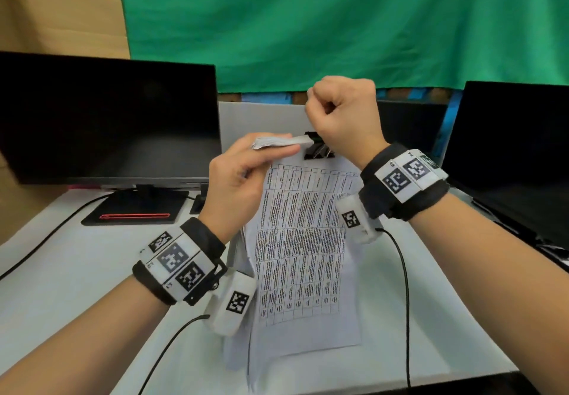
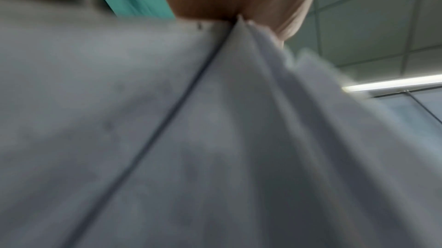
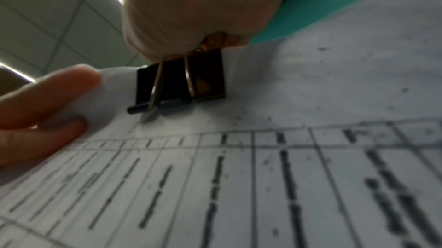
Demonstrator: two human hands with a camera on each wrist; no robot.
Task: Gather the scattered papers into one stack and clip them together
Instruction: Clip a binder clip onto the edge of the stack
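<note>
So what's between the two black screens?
The raised papers, the clip on their top edge, and both hands, left and right, in the head view.

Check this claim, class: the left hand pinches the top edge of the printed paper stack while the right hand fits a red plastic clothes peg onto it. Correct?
Not quite. The right hand fits a black metal binder clip, not a red peg, as the right wrist view shows. The left hand does pinch the printed paper stack.

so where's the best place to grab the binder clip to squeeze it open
By its two wire handles, from above the top edge of the paper stack. The binder clip already bites that edge, and the handles point up into the right hand, which pinches them. The left hand holds the stack's corner beside it.
</note>
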